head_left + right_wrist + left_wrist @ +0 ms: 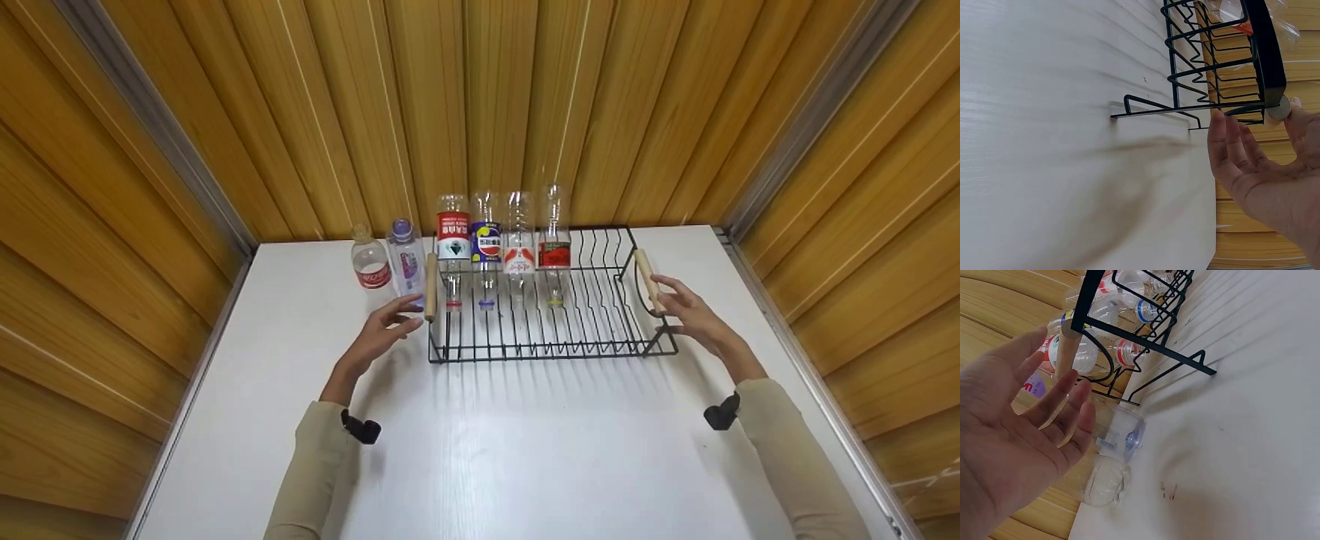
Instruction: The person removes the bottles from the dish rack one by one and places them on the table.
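A black wire dish rack (pixel 555 352) with two wooden handles stands on the white table. Several clear plastic bottles lean upside down in its left part, among them a red-and-white-labelled bottle (pixel 454 232) and a blue-labelled bottle (pixel 486 240). My left hand (pixel 384 330) is just outside the left wooden handle (pixel 431 289), its fingers loose and nothing held. At the other end, my right hand (pixel 694 319) holds the right wooden handle (pixel 647 281) lightly. In the right wrist view, thumb and fingers lie on opposite sides of the handle end (pixel 1279 108), with the thumb tip hidden.
Left of the rack stand two upright bottles, a red-labelled bottle (pixel 373 262) and a purple-capped bottle (pixel 406 259). Behind the table rises a wood-panelled wall (pixel 495 112). The white table (pixel 510 450) extends in front of the rack.
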### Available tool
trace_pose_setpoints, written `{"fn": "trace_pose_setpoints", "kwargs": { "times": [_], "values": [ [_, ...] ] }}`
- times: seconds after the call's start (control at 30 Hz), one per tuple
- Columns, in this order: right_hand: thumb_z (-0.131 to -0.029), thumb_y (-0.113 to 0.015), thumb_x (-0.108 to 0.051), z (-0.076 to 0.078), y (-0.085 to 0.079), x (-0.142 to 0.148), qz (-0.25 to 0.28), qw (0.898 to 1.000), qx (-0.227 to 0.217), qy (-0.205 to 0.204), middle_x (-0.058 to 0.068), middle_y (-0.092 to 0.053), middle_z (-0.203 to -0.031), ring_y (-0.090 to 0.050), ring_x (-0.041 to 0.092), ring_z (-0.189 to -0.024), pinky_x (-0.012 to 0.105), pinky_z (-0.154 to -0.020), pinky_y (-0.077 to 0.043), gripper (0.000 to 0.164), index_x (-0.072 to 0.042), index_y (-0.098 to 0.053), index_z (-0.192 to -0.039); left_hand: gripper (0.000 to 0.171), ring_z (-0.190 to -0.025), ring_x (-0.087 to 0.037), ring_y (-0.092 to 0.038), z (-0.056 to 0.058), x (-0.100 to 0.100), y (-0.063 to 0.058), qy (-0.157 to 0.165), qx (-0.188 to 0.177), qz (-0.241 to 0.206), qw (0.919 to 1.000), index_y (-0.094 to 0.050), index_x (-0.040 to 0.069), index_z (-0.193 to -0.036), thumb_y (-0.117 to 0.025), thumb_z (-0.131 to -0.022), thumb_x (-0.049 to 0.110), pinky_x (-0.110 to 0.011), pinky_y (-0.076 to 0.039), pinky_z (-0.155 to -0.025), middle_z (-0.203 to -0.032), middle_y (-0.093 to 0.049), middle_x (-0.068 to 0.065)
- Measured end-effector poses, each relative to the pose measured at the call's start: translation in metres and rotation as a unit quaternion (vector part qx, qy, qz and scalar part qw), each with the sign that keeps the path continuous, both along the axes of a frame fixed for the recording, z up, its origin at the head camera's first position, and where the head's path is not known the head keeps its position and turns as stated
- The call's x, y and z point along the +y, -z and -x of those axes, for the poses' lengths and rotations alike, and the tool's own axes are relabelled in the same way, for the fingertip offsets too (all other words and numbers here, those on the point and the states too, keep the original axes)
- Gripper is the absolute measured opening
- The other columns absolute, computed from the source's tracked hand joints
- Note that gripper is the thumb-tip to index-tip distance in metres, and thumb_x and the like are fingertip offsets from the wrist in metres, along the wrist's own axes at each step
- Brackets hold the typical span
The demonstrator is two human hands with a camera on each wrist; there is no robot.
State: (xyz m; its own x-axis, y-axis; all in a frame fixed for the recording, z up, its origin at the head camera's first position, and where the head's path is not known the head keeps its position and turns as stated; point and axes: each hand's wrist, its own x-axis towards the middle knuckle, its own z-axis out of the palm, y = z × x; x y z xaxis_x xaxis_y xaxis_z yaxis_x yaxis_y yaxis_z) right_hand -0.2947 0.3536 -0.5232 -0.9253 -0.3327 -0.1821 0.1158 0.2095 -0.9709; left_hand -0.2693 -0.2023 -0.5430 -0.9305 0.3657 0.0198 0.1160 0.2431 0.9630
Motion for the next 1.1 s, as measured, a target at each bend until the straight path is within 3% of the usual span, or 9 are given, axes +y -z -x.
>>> {"fn": "trace_pose_setpoints", "kwargs": {
  "times": [0.3, 0.47, 0.63, 0.77, 0.87, 0.97, 1.1],
  "values": [
    [-0.104, -0.036, -0.017, 0.004, 0.007, 0.002, 0.006, 1.0, 0.004, 0.005, 0.029, -0.018, -0.145, -0.024, 0.053, -0.131, 0.053, -0.091, -0.045, 0.053, -0.006, -0.013, -0.151, 0.062, -0.12, -0.04, -0.047, 0.006, 0.013, 0.003, 0.049, -0.026, -0.002, 0.9984, -0.032, 0.005, -0.147, -0.06, -0.094, 0.015, -0.038, -0.049, -0.089, -0.142, -0.037, -0.031],
    [-0.103, -0.037, -0.021, 0.009, 0.02, 0.008, -0.001, 1.0, 0.012, 0.016, 0.023, -0.024, -0.142, -0.028, 0.047, -0.129, 0.047, -0.089, -0.048, 0.052, -0.011, -0.017, -0.151, 0.065, -0.12, -0.038, -0.047, 0.007, 0.014, 0.006, 0.054, -0.035, 0.002, 0.9979, -0.03, 0.013, -0.149, -0.062, -0.092, 0.019, -0.034, -0.049, -0.088, -0.142, -0.04, -0.025],
    [-0.103, -0.037, -0.027, 0.011, 0.026, 0.012, -0.022, 0.999, 0.031, 0.008, 0.024, -0.022, -0.144, -0.027, 0.049, -0.131, 0.058, -0.096, -0.041, 0.052, -0.016, -0.018, -0.151, 0.07, -0.119, -0.038, -0.049, 0.008, 0.013, 0.011, 0.063, -0.035, 0.0, 0.9974, -0.028, 0.016, -0.15, -0.065, -0.091, 0.019, -0.035, -0.05, -0.087, -0.146, -0.037, -0.02],
    [-0.104, -0.035, -0.024, 0.009, 0.021, 0.011, -0.026, 0.999, 0.033, -0.005, 0.028, -0.02, -0.146, -0.025, 0.052, -0.132, 0.067, -0.099, -0.032, 0.052, -0.014, -0.015, -0.152, 0.072, -0.12, -0.04, -0.048, 0.008, 0.012, 0.012, 0.074, -0.037, -0.002, 0.9966, -0.025, 0.017, -0.151, -0.065, -0.091, 0.018, -0.045, -0.049, -0.091, -0.148, -0.033, -0.02],
    [-0.104, -0.035, -0.019, 0.004, 0.009, 0.007, -0.021, 0.999, 0.022, -0.011, 0.031, -0.023, -0.145, -0.026, 0.053, -0.131, 0.071, -0.1, -0.029, 0.053, -0.008, -0.014, -0.151, 0.073, -0.12, -0.042, -0.048, 0.008, 0.013, 0.01, 0.075, -0.046, -0.006, 0.9961, -0.024, 0.015, -0.151, -0.065, -0.09, 0.018, -0.044, -0.05, -0.09, -0.146, -0.034, -0.022],
    [-0.103, -0.037, -0.016, 0.003, 0.0, 0.005, -0.04, 0.999, 0.03, -0.012, 0.033, -0.028, -0.142, -0.036, 0.05, -0.126, 0.071, -0.098, -0.031, 0.053, -0.003, -0.016, -0.15, 0.074, -0.12, -0.044, -0.047, 0.007, 0.013, 0.007, 0.075, -0.055, -0.008, 0.9956, -0.023, 0.013, -0.151, -0.065, -0.09, 0.016, -0.038, -0.051, -0.086, -0.145, -0.035, -0.025],
    [-0.102, -0.043, -0.017, 0.01, 0.005, 0.011, -0.084, 0.994, 0.068, -0.012, 0.033, -0.035, -0.139, -0.047, 0.035, -0.115, 0.065, -0.094, -0.04, 0.052, -0.003, -0.024, -0.148, 0.075, -0.12, -0.045, -0.046, 0.006, 0.014, 0.004, 0.077, -0.062, -0.009, 0.9951, -0.021, 0.012, -0.152, -0.064, -0.091, 0.015, -0.036, -0.051, -0.085, -0.146, -0.033, -0.026]
  ]
}}
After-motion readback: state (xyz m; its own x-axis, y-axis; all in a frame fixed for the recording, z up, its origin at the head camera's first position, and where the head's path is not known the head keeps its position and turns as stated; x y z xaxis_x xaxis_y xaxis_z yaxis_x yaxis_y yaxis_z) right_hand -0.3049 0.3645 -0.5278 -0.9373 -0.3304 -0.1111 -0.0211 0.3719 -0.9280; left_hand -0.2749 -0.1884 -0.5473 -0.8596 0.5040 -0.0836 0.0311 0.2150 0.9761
